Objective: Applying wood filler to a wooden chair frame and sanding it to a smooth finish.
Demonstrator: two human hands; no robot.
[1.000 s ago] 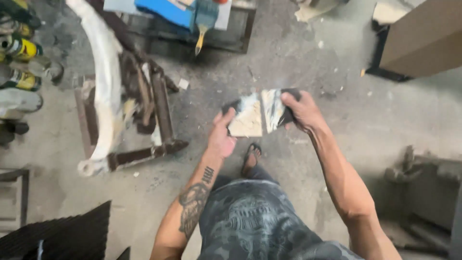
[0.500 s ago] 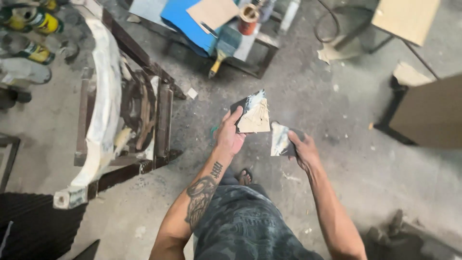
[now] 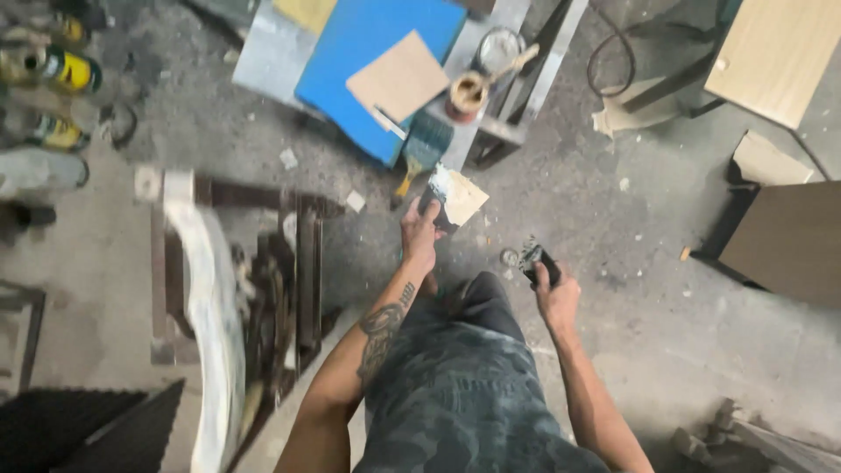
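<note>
Over a dusty concrete floor (image 3: 613, 263), the left hand (image 3: 419, 241) grips a smeared sandpaper piece (image 3: 454, 196) — the right hand (image 3: 554, 293) clutches another scrap (image 3: 533, 257).

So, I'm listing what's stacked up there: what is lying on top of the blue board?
A tan cardboard sheet lies on the blue board, with a slim pale stick at its lower edge. Whatever is beneath that sheet is covered.

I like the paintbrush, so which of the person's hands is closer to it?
Left. The left hand, holding a sandpaper piece, is just below the paintbrush. The right hand is farther, down to its right.
</note>
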